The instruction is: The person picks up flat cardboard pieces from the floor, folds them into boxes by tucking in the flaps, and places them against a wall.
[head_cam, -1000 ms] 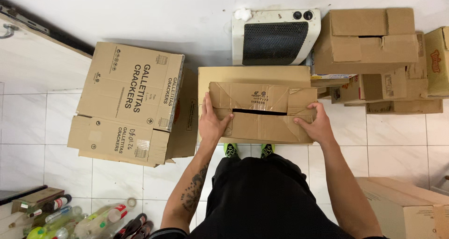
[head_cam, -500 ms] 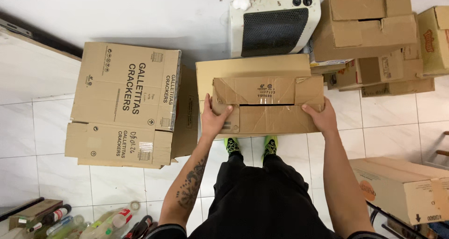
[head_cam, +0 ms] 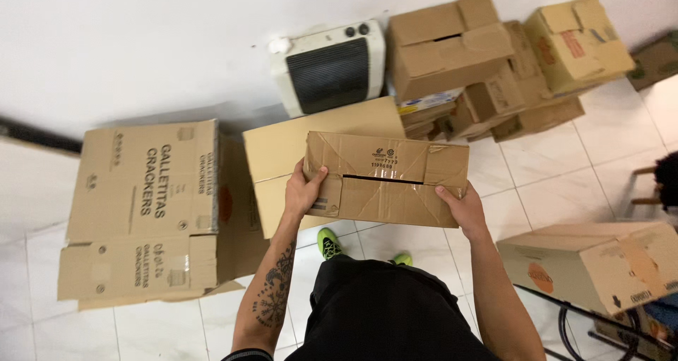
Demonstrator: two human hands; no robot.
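Observation:
I hold a closed, creased brown cardboard box (head_cam: 385,179) in front of my body, tilted a little down to the right. My left hand (head_cam: 306,190) grips its left end with the thumb on top. At the box's right lower edge my right hand (head_cam: 462,207) clasps the other end. The box hangs over a larger plain cardboard box (head_cam: 282,156) standing on the white tiled floor. My green shoes (head_cam: 329,244) show below it.
A big printed cardboard box (head_cam: 145,205) stands at the left. A white heater (head_cam: 330,68) leans on the wall. Several stacked cartons (head_cam: 487,57) fill the back right, another carton (head_cam: 593,262) lies at the right, above dark cables (head_cam: 575,326).
The view has swung to the right and the held box has turned slightly clockwise. Both hands keep the same hold on its ends.

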